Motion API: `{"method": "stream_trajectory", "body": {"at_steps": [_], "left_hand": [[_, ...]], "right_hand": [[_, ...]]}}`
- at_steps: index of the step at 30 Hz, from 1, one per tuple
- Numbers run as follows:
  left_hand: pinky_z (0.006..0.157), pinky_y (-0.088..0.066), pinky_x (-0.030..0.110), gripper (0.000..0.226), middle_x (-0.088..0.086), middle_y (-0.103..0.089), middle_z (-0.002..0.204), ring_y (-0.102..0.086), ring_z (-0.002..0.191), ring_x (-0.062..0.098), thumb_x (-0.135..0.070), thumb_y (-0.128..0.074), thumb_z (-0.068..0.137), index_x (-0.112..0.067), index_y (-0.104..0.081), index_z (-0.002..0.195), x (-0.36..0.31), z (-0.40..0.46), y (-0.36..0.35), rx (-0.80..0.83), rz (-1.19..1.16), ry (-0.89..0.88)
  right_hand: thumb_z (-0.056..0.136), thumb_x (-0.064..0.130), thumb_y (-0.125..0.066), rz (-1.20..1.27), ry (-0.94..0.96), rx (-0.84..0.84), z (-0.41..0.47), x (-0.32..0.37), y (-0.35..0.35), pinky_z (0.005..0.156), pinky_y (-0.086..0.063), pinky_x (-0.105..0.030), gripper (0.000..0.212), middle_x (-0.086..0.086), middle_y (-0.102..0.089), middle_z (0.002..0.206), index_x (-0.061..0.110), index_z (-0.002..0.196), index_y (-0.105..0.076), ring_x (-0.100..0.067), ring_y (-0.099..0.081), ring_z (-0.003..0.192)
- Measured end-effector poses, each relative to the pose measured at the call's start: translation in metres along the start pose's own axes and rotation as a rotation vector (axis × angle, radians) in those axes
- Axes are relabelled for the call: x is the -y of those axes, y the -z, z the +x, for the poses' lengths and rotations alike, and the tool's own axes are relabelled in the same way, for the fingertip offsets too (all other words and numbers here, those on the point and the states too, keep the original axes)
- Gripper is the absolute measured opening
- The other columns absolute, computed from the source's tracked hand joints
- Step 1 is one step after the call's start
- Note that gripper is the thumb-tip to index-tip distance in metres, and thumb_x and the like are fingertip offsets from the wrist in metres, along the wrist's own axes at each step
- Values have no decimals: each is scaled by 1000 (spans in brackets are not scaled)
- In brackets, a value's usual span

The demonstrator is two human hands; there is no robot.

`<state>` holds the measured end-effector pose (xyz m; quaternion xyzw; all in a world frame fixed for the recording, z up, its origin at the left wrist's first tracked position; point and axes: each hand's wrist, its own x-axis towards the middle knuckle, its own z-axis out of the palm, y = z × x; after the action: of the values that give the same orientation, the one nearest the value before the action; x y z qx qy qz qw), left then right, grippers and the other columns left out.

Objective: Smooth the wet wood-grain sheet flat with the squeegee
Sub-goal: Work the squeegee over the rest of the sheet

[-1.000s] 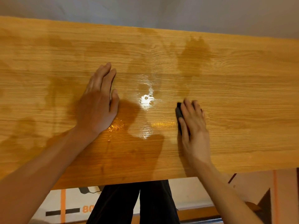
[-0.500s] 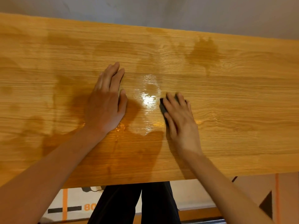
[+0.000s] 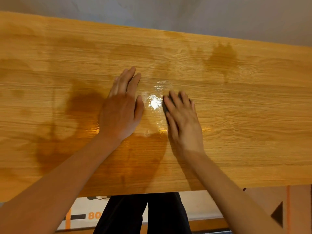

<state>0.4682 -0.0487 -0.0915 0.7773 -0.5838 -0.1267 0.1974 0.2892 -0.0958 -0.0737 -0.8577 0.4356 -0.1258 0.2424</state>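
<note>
**Head view: both hands flat on the wet sheet, squeegee mostly hidden under the right**

Head view looks down on the wood-grain sheet [image 3: 244,125], which runs off the frame at left and right, so its ends are cut off. Only its far edge, against a grey surface [image 3: 185,12], and its near edge, above the person's dark trousers [image 3: 143,215], can be seen.

The squeegee [image 3: 165,108] is almost wholly covered by the right hand [image 3: 183,120]. Only a dark sliver shows at the index-finger side and a hint between the fingertips; its shape and blade edge cannot be made out. The right fingers [image 3: 173,102] are extended and pressed down over it, holding it against the sheet. This hand is blurred.

The left hand [image 3: 120,114] lies flat, fingers [image 3: 128,80] straight and close together, gripping nothing, palm on the sheet. Just right of its thumb, and touching the squeegee's visible edge, is a glossy wet patch [image 3: 154,103] with a bright glare. The gap between the two hands is narrow.

Darker damp stains [image 3: 222,56] lie beyond the right fingertips, and more spread left of the left hand's knuckles. Beyond both sets of fingertips the sheet is open up to the far edge; right of the right hand it is open to the frame edge.

Below the near edge a floor mat with orange markings [image 3: 92,216] is partly hidden by the arms.
</note>
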Motion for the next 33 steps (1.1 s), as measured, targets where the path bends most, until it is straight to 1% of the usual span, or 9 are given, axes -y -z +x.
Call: {"method": "stream_trajectory", "body": {"at_steps": [4, 9, 12, 14, 16, 22, 25, 30, 33], "left_hand": [[127, -13, 34, 55, 10, -29, 164, -23, 154, 25, -30, -37, 104, -7, -35, 154, 1, -2, -1, -4, 26, -4], [127, -13, 34, 56, 9, -27, 165, -23, 154, 24, -32, -39, 105, -8, -33, 155, 2, -4, -2, 3, 27, -1], [126, -14, 34, 56, 10, -29, 164, -25, 153, 26, -33, -37, 105, -8, -34, 155, 1, -3, -2, -6, 29, -2], [125, -14, 34, 56, 11, -29, 164, -25, 153, 27, -34, -35, 105, -9, -35, 155, 1, -2, -2, -2, 36, -5], [125, -14, 35, 56, 10, -27, 164, -23, 153, 27, -33, -35, 104, -10, -34, 155, 2, -2, -2, 10, 47, -5], [126, -12, 37, 56, 13, -28, 164, -24, 153, 30, -35, -35, 106, -10, -36, 155, 2, -2, -1, 0, 54, -34], [124, -21, 42, 56, 15, -31, 162, -28, 151, 33, -36, -35, 106, -8, -39, 154, 4, -3, -3, -18, 65, -57], [126, -21, 41, 54, 14, -29, 163, -25, 153, 30, -30, -40, 105, -6, -39, 153, 3, -5, -3, -19, 51, -61], [121, -31, 51, 54, 14, -30, 163, -26, 153, 29, -28, -43, 104, -6, -40, 153, 2, -5, -1, -21, 12, -55]], "right_hand": [[104, 20, -37, 28, -125, -112, 78, 5, -11, 120, -6, -36, 39, -4, -37, 153, 15, 142, -46, -25, -18, 147], [104, 20, -42, -40, -27, -51, 21, -10, 2, 122, -6, -34, 40, -2, -36, 153, 15, 143, -44, -20, -19, 147], [103, 19, -40, -73, -198, -106, 0, -56, 39, 121, 0, -30, 41, -2, -34, 154, 14, 144, -43, -19, -18, 147], [104, 17, -37, -76, -332, -159, 0, -73, 53, 122, -2, -35, 42, -5, -32, 155, 11, 145, -41, -21, -15, 148], [104, 15, -36, -104, -364, -201, 7, -64, 46, 122, -6, -37, 42, -8, -31, 155, 7, 145, -39, -23, -16, 148], [101, 12, -43, -18, -17, -149, 72, 5, -19, 120, -10, -37, 39, -15, -42, 148, 2, 138, -48, -30, -29, 143], [102, 15, -43, -22, 105, -44, 70, -17, -4, 121, -8, -32, 40, -11, -41, 150, 5, 140, -47, -26, -26, 144], [103, 15, -38, -58, -168, -132, 28, -108, 67, 122, -9, -36, 42, -9, -35, 153, 6, 143, -42, -23, -20, 147], [102, 11, -38, -60, -297, -217, 30, -108, 68, 121, -10, -41, 42, -12, -33, 153, 4, 143, -42, -27, -20, 146]]}}
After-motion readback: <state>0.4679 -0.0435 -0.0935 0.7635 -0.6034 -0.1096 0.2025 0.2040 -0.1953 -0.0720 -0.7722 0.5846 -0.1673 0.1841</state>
